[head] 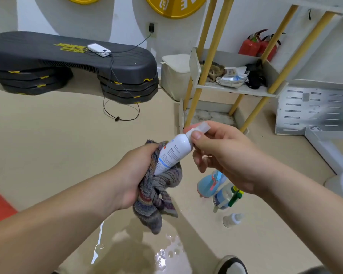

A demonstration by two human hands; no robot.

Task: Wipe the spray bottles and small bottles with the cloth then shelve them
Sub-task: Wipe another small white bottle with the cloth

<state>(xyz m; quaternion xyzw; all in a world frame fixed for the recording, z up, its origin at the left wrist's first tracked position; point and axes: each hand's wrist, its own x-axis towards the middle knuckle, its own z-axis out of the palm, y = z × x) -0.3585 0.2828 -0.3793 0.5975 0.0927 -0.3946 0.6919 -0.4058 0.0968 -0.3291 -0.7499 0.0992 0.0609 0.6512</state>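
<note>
1. Grip state. We see the left hand [135,175] closed round the cloth [154,198], which wraps the lower end of the white bottle [172,153]. The right hand [222,155] pinches the translucent cap [203,127] between thumb and fingers. The bottle is tilted, in the air above the floor [48,147].

2. Hazards. We judge that the pinch bears on the cap alone. If the cap loosens or twists, the bottle may slip out of the cloth. The blue spray bottle [206,186], the green-trigger bottle [224,196] and the small clear bottle [232,219] stand close below and could be knocked over.

3. Limits of view. The cloth hides the white bottle's base. The right hand covers the tops of 2 floor bottles. The label text is unreadable. The shelf [236,89] is cut off above. We cannot tell whether the shiny floor patch is liquid or glare.
</note>
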